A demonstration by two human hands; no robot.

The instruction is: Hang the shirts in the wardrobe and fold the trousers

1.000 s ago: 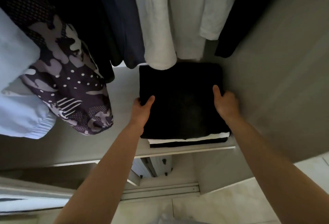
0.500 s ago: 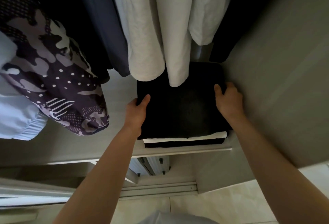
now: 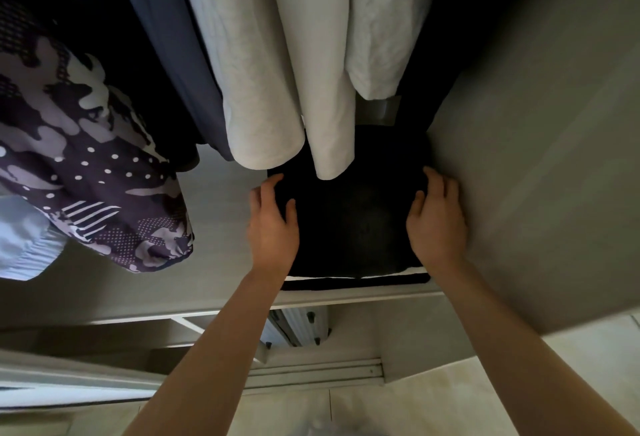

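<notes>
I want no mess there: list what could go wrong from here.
1. The stack sits near the shelf front edge; if the left hand and right hand pull back carelessly, the folded black trousers on top could slide forward.
2. The white shirt hem hangs low over the trousers and might get caught.

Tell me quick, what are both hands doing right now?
Left hand: open, resting on the left edge of the folded black trousers.
Right hand: open, touching their right edge.

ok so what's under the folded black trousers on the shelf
Under the folded black trousers, a thin white layer and a black layer show at the front edge, on the pale shelf. The rest is covered.
</notes>
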